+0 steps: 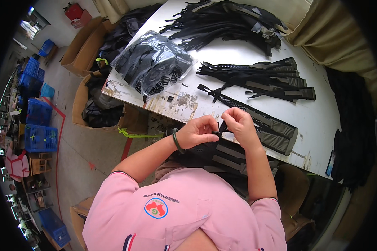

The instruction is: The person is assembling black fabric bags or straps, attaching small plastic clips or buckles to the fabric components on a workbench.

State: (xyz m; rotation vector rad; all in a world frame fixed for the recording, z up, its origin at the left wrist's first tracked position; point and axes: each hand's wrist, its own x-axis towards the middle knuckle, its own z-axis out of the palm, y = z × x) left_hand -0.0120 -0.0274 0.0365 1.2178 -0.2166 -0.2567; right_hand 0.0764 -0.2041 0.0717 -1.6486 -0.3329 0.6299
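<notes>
Over the table's front edge, my left hand (196, 132) pinches a small black piece (216, 133), too small to identify surely. Close beside it, my right hand (242, 127) has thumb and forefinger closed on the end of a narrow black strap (223, 126). The two pieces meet between my fingertips; whether they are joined I cannot tell. Just beyond my right hand lies a black mesh band with grey panels (280, 133) on the white table (186, 111). More black bands with grey strips (228, 155) hang below the edge, partly hidden by my hands.
Several similar bands (264, 79) lie farther back, with a larger bundle (226, 25) behind. A clear plastic bag of black straps (153, 60) sits at the left corner. Cardboard boxes (80, 39) stand left, black fabric (351, 121) hangs right, and blue crates (41, 138) line the floor.
</notes>
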